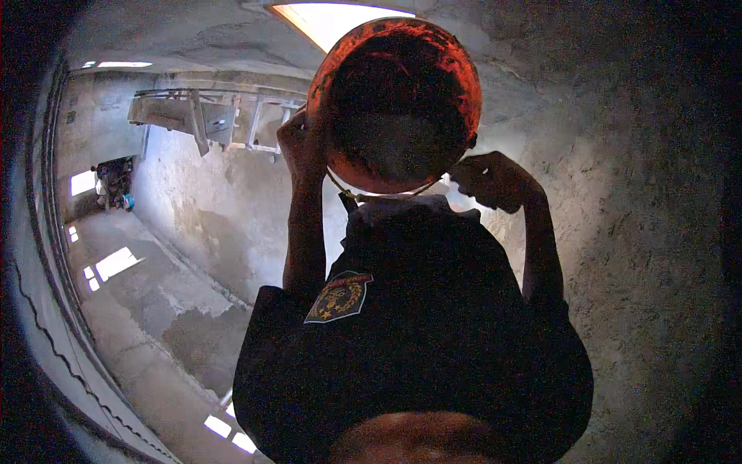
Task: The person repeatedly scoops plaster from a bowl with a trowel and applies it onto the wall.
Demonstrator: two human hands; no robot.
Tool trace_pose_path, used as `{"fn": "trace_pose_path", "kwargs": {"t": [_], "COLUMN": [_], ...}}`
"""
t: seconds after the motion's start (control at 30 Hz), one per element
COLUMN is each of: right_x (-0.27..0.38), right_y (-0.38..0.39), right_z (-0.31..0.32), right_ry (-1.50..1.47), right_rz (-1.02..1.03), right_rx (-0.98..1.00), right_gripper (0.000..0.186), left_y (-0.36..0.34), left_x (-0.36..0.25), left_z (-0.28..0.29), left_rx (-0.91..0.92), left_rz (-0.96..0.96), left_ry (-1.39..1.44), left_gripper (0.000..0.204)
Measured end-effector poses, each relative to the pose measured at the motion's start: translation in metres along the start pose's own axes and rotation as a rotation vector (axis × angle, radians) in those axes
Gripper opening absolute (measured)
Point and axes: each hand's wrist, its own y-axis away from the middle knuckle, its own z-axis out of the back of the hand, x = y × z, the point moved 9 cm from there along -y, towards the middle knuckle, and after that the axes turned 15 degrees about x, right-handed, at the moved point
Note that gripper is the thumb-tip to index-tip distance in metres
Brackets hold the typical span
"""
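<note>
A red-orange bucket [470, 85] is held up in front of me with its round mouth facing me. Its inner wall is smeared dark, and a dull grey patch shows inside. My left hand [303, 147] is closed on the bucket's left side; some of its fingers are hidden behind the wall. A thin yellowish bail handle [359, 198] hangs in a curve along the bucket's near side. At the right end of that handle, my right hand [498, 182] has its fingers curled in by the rim, seemingly pinching the handle. Deep shadow blurs the exact contact.
Rough plastered wall [618, 232] fills the right side. Over to the left lies a concrete floor [154, 301] with a damp-looking darker patch and bright light spots. A wooden plank structure [197, 120] stands beyond my left hand. Farther left is a dark heap of things [114, 184].
</note>
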Motion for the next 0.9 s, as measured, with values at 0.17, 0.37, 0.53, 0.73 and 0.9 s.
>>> {"fn": "trace_pose_path", "kwargs": {"t": [0.17,0.37,0.53,0.73,0.9], "right_x": [-0.022,-0.040,0.062,0.131,0.209], "right_y": [-0.001,-0.013,0.063,0.196,0.269], "right_z": [0.012,0.018,0.106,0.188,0.242], "right_ry": [-0.319,-1.425,-0.257,-0.227,0.425], "right_rz": [0.203,0.179,0.834,1.154,0.954], "right_rx": [0.074,0.408,-0.548,-1.171,-1.643], "right_gripper": [0.022,0.028,0.034,0.036,0.050], "left_y": [-0.008,-0.008,0.015,0.014,0.012], "left_x": [0.033,0.082,0.076,0.090,0.078], "left_z": [0.002,-0.028,-0.025,-0.036,-0.026], "left_rx": [-0.066,-0.086,-0.200,-0.179,-0.106], "left_rz": [-0.100,0.032,-0.234,-0.243,-0.130], "left_ry": [-0.276,0.076,-0.308,-0.284,0.035], "left_gripper": [0.033,0.045,0.037,0.039,0.038]}}
